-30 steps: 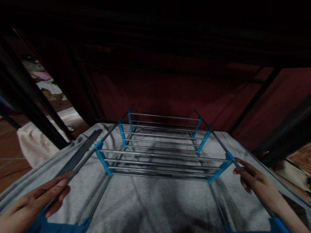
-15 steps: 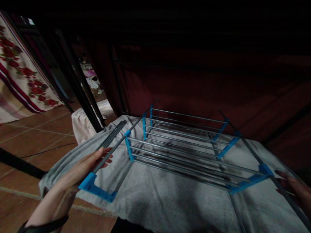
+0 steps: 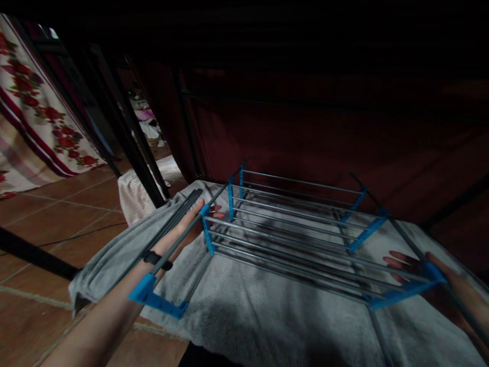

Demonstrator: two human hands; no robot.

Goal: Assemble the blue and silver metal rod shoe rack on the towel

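Note:
A rack of grey metal tubes (image 3: 290,238) with blue plastic brackets lies across a grey blanket (image 3: 267,316). My left hand (image 3: 196,216), with a dark band at the wrist, is closed around the left side pole by a blue bracket (image 3: 208,232); its fingers show on the inner side. My right hand (image 3: 428,270) reaches in from the right, under and around the near right bracket (image 3: 408,293). Its fingers are stretched out and apart. Several loose grey tubes (image 3: 171,224) lie together on the blanket, left of the rack and partly behind my left arm.
Dark metal posts (image 3: 130,137) stand at the left, and a dark red cloth (image 3: 305,132) hangs behind the rack. A floral cloth (image 3: 57,127) hangs farther left above the tiled floor (image 3: 49,214). A pale striped cloth (image 3: 135,196) sits beside the blanket.
My left hand has moved forward along the left pole to the middle bracket. My right hand has come left, its fingers now reaching under the near right bracket. The view has shifted slightly.

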